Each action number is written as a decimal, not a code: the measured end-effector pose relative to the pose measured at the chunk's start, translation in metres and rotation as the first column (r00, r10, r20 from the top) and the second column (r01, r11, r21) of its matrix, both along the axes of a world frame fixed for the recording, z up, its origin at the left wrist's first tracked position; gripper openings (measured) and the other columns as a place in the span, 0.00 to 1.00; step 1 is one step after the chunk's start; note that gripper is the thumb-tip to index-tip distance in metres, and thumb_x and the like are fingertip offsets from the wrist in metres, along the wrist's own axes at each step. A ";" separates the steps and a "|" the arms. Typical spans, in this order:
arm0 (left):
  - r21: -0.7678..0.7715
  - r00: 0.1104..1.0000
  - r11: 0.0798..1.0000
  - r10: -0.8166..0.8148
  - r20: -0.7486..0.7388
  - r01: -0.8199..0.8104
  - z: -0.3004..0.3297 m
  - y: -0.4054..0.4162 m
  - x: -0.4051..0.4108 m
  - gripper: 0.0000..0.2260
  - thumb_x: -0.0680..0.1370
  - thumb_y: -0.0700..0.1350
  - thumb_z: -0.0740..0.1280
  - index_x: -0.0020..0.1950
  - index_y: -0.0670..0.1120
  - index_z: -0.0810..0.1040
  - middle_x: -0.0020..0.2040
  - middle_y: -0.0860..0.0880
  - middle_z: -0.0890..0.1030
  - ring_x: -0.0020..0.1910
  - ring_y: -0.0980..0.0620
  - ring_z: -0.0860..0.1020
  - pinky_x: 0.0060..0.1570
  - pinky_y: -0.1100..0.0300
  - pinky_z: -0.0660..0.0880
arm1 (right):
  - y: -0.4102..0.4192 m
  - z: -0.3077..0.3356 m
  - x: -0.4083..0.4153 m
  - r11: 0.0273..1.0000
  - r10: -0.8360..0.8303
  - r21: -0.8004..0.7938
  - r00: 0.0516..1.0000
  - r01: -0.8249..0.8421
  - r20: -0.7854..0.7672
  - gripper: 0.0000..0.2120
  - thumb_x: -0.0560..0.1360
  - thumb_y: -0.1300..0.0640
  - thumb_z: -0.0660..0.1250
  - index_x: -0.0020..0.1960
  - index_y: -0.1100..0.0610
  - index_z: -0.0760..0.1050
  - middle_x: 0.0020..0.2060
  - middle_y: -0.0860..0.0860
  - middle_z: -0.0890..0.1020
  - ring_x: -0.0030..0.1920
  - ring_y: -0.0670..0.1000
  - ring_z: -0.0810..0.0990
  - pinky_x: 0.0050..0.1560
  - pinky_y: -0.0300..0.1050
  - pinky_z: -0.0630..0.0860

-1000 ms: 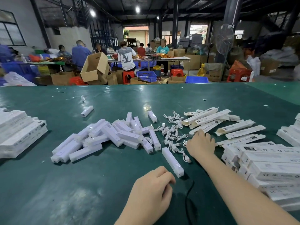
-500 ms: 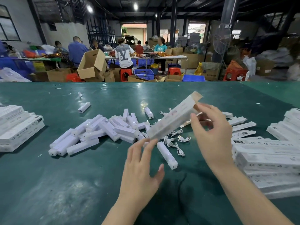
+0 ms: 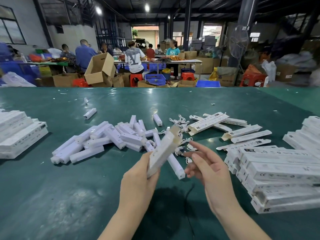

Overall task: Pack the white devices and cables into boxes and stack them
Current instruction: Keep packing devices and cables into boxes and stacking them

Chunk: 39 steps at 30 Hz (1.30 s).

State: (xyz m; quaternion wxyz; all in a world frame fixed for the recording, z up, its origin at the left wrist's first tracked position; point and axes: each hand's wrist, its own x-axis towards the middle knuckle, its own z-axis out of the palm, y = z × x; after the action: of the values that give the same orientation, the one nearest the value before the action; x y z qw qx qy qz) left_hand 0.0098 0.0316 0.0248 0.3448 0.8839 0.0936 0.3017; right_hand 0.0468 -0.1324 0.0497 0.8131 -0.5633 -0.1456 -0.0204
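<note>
Dim warehouse (image 3: 190,14), green table (image 3: 52,196), perhaps windows.

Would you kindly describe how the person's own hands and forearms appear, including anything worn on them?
Both forearms are bare, with no sleeves in view. The left hand and right hand wear no gloves, and no rings, watch or wristband show. The nails look short and unpainted.

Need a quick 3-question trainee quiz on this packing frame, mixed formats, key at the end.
1. Multiple choice: the left hand grips which item? A) a cable B) the open-ended box C) nothing
2. True or false: the right hand is pinching a cable.
3. Fill in: the pile of loose white devices lies to the ____ of the cables on the green table.

Key: 1 B. 2 False; its fingers are spread and hold nothing. 3 left.
</note>
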 end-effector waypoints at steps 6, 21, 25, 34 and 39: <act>-0.837 0.951 0.456 -0.200 0.235 0.303 0.015 -0.006 0.005 0.15 0.72 0.50 0.69 0.50 0.40 0.79 0.44 0.43 0.86 0.43 0.46 0.85 0.39 0.62 0.80 | 0.006 -0.018 -0.012 0.927 0.089 -0.370 0.995 -0.069 0.037 0.09 0.74 0.55 0.72 0.50 0.42 0.82 0.45 0.48 0.85 0.43 0.48 0.82 0.45 0.44 0.80; -0.954 0.969 0.287 -0.246 0.019 0.092 0.007 -0.002 0.008 0.20 0.73 0.55 0.69 0.57 0.42 0.78 0.44 0.45 0.84 0.38 0.51 0.82 0.41 0.55 0.80 | 0.013 -0.034 -0.022 0.748 0.057 -0.638 0.940 0.183 0.337 0.24 0.69 0.63 0.73 0.56 0.37 0.79 0.47 0.38 0.77 0.45 0.45 0.78 0.46 0.32 0.73; -0.968 0.965 0.250 -0.259 -0.047 0.020 0.003 0.002 0.008 0.14 0.78 0.51 0.66 0.56 0.41 0.77 0.43 0.44 0.85 0.37 0.52 0.83 0.33 0.62 0.79 | 0.011 -0.031 -0.022 0.674 0.041 -0.660 0.875 0.333 0.483 0.23 0.68 0.63 0.74 0.58 0.43 0.80 0.47 0.36 0.76 0.52 0.42 0.73 0.54 0.30 0.68; -0.994 0.981 0.110 -0.194 -0.011 0.010 0.004 0.008 0.010 0.14 0.78 0.49 0.67 0.55 0.39 0.77 0.44 0.42 0.85 0.38 0.50 0.84 0.34 0.62 0.80 | 0.006 -0.023 -0.024 0.837 0.070 -0.544 0.977 0.054 0.204 0.10 0.74 0.56 0.72 0.46 0.43 0.74 0.43 0.39 0.82 0.46 0.44 0.78 0.46 0.29 0.70; -0.995 0.973 0.098 -0.230 0.003 0.027 0.007 0.007 0.009 0.14 0.79 0.48 0.66 0.56 0.38 0.77 0.47 0.40 0.84 0.38 0.50 0.84 0.34 0.63 0.80 | 0.008 -0.026 -0.024 0.832 0.110 -0.554 0.969 0.032 0.222 0.10 0.77 0.59 0.69 0.43 0.43 0.75 0.39 0.37 0.79 0.33 0.42 0.74 0.36 0.28 0.67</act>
State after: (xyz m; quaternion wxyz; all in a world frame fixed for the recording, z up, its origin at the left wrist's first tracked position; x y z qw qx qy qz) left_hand 0.0184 0.0386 0.0316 0.8619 0.4529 0.2193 0.0625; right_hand 0.0230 -0.1242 0.0237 0.5911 -0.7644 -0.2557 -0.0300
